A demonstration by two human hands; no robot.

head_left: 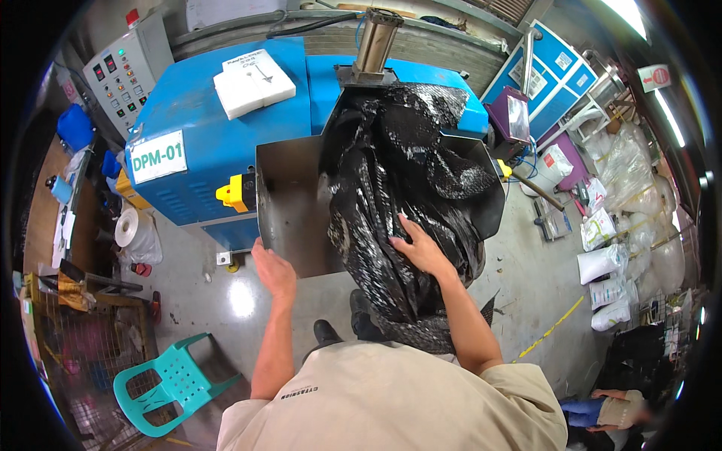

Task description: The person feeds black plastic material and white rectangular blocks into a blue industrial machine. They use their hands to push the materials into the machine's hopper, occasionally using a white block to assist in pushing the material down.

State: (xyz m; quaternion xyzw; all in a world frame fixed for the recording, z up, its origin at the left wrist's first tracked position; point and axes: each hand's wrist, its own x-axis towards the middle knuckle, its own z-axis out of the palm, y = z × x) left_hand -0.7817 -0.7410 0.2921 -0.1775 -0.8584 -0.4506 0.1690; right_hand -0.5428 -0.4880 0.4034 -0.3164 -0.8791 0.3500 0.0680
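Left hand (274, 272): unclenched, at metal tray (297, 207) rim
Right hand (423, 252): fingers spread, on film (368, 218)
Floor (241, 297): grey, green chair (186, 382)

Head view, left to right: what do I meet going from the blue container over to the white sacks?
Blue container, white roll, yellow fitting, left hand, black plastic sheeting with the right hand on it, yellow floor line, white sacks.

A factory workshop: blue machine (218, 139), button-studded control cabinet (120, 75), apparently filled sacks (600, 264).
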